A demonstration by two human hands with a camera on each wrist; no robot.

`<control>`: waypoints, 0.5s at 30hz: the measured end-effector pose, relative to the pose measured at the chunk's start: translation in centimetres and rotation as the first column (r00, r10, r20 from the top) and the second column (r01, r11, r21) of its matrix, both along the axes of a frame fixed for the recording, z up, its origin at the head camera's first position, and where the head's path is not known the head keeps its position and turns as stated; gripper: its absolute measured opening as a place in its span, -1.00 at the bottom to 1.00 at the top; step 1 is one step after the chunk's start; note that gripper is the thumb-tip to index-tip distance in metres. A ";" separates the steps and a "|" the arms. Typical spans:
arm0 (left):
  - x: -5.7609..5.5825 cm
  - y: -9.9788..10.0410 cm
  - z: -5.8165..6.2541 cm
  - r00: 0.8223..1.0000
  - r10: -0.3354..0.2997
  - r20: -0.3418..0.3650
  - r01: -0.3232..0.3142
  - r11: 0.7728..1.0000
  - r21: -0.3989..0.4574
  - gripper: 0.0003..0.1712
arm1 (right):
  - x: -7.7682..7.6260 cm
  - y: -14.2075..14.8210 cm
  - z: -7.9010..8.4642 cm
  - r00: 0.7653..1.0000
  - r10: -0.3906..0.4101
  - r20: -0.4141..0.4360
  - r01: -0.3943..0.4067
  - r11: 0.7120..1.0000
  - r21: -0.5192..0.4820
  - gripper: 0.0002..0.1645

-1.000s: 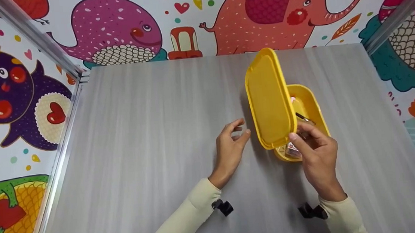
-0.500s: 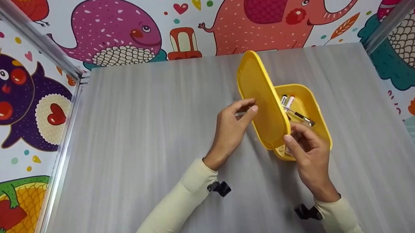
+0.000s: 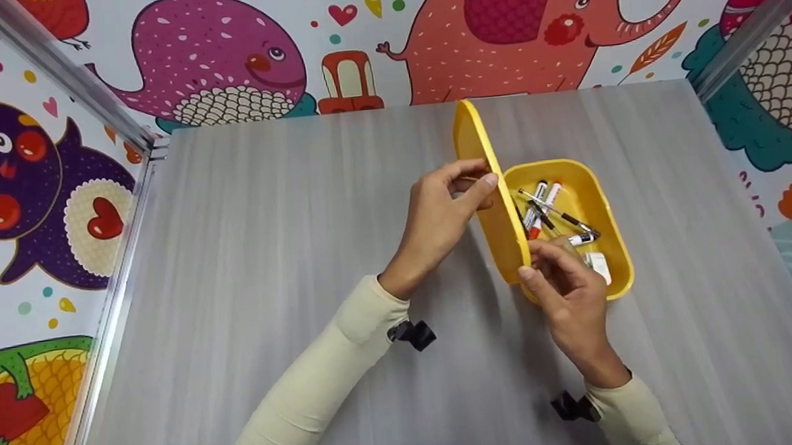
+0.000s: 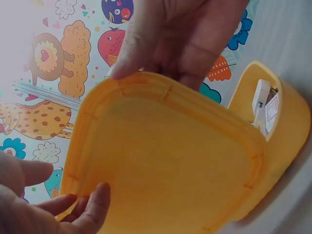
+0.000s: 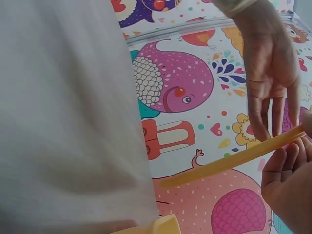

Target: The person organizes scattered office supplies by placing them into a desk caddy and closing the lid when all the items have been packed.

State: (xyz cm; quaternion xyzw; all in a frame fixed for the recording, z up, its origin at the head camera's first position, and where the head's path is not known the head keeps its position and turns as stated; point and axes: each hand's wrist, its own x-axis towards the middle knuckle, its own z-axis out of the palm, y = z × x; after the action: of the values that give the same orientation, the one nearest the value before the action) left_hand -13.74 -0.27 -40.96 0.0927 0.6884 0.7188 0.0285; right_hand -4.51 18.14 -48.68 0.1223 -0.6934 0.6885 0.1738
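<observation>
My right hand (image 3: 575, 307) pinches the near end of a yellow plastic lid (image 3: 479, 151), which stands nearly on edge in the air. At the lid's left face, my left hand (image 3: 438, 208) has its fingertips against or close to it; in the left wrist view its thumb is apart from the rim. Below and to the right sits an uncovered yellow box (image 3: 615, 232). Inside lie several marker pens (image 3: 534, 223), a black-and-silver pen (image 3: 575, 222) and a small white item (image 3: 597, 267). Part of the contents is hidden behind the lid and right hand.
The box rests on a grey wood-grain table (image 3: 285, 261). Walls printed with cartoon animals stand behind and at both sides. A metal rail (image 3: 101, 334) runs along the left edge.
The lid has swung left and turned more edge-on, baring more of the box's contents. My left hand has moved up to the lid; my right hand has shifted left, still holding it.
</observation>
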 end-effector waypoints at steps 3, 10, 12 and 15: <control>-0.1 0.0 0.3 1.000 0.015 0.003 -0.015 1.000 0.003 -0.58 | -0.1 -0.4 -0.3 0.999 0.021 -0.037 -0.021 1.000 0.010 -0.62; 0.1 -0.4 0.2 0.997 0.074 0.002 -0.074 0.997 -0.034 -0.59 | 0.0 -1.1 -0.5 0.995 0.011 -0.102 0.002 0.992 0.129 -0.50; 0.2 -0.5 0.0 0.996 0.094 -0.001 -0.094 0.995 -0.026 -0.62 | 0.0 -1.2 -0.5 0.989 0.002 -0.146 0.027 0.981 0.194 -0.46; 0.2 -0.7 -0.2 0.993 0.117 -0.005 -0.117 0.993 -0.021 -0.64 | 0.0 -1.4 -0.5 0.977 -0.002 -0.213 0.060 0.961 0.269 -0.43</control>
State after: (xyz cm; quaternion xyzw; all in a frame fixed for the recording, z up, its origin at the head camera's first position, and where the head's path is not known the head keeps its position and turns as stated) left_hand -13.52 -0.92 -41.11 0.0531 0.7004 0.7116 -0.0138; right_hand -4.52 16.75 -49.21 0.2065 -0.7616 0.5662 0.2384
